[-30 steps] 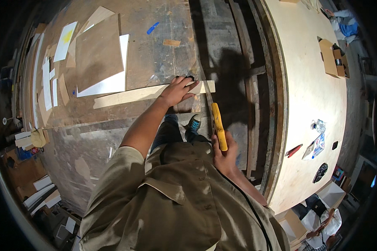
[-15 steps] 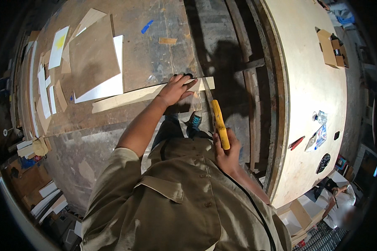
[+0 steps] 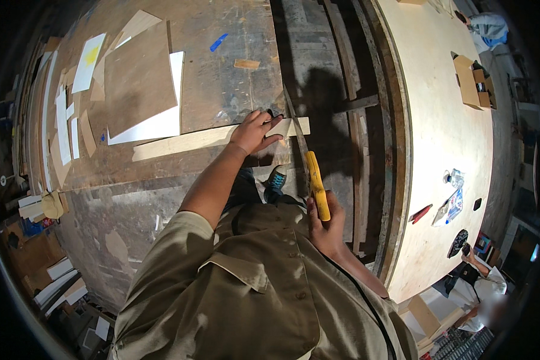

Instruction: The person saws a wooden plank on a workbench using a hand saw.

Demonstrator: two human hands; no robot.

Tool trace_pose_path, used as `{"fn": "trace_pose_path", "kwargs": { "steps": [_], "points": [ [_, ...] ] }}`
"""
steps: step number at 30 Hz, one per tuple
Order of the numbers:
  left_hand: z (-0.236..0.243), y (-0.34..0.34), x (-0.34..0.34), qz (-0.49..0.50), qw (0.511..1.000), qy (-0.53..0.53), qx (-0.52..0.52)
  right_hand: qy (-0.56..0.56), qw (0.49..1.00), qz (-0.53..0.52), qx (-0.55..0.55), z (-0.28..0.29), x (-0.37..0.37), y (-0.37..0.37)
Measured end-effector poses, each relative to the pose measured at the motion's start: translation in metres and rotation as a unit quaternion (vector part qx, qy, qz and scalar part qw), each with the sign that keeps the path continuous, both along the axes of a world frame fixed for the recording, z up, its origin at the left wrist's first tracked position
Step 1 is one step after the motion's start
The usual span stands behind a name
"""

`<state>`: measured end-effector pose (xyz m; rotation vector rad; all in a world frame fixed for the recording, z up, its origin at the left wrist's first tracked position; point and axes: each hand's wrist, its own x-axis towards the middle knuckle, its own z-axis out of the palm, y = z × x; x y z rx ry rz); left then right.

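Note:
A long pale wooden strip (image 3: 186,141) lies across a dark, worn wooden work surface (image 3: 234,72). My left hand (image 3: 255,130) presses flat on the strip near its right end. My right hand (image 3: 325,225) grips the yellow handle of a hand saw (image 3: 309,162). Its thin blade runs up and across the strip just right of my left hand's fingers. My foot in a blue shoe (image 3: 275,180) shows below the strip.
A brown board on a white sheet (image 3: 143,90) lies left of the strip, with several paper and wood offcuts along the far left. A large pale plywood sheet (image 3: 444,120) curves along the right, bearing small cardboard boxes (image 3: 471,78) and small items. Another person (image 3: 480,285) crouches at lower right.
The view has shifted slightly. My left hand stays pressed on the strip, and the saw in my right hand stays across it with only a small shift along the cut.

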<state>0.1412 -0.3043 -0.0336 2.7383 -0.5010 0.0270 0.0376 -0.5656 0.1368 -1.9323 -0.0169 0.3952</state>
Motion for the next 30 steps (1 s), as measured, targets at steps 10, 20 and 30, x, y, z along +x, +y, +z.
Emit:
{"fn": "trace_pose_path", "kwargs": {
  "steps": [10,20,30],
  "points": [
    [-0.008,0.001,-0.001,-0.012,0.999,-0.041,0.014,0.049,0.999,-0.016,0.016,0.006,-0.007,0.002],
    [-0.010,0.001,0.000,-0.011,0.999,-0.053,-0.005,-0.018,0.999,-0.006,-0.033,-0.006,-0.016,-0.003],
    [-0.009,0.000,0.002,-0.023,0.998,-0.040,0.042,-0.077,0.996,0.003,-0.037,-0.013,-0.033,-0.007]
  ]
}}
